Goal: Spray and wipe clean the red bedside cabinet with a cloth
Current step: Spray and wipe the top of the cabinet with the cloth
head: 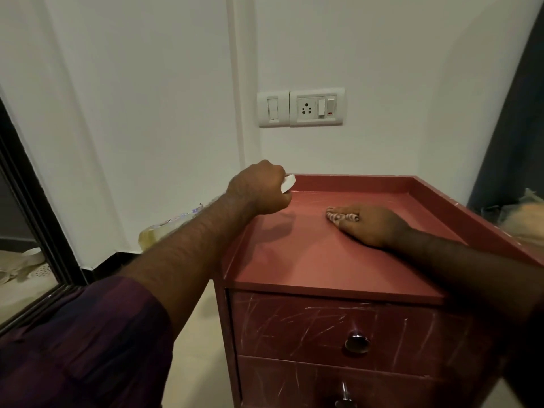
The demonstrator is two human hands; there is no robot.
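Red bedside cabinet [323,260] stands against a white wall [147,83], below a switch plate [301,107] with socket. Pale floor tiles [200,334]; dark-framed mirror [29,231] at left. Cabinet top has a raised rim; both drawer fronts are heavily scratched, each with a metal knob [357,343]. Left hand [259,187] is fisted round the white head [288,183] of a spray bottle [176,220]; label unreadable. Right hand [371,225] lies flat, fingers straight, pressing a striped cloth [338,217] on the top.
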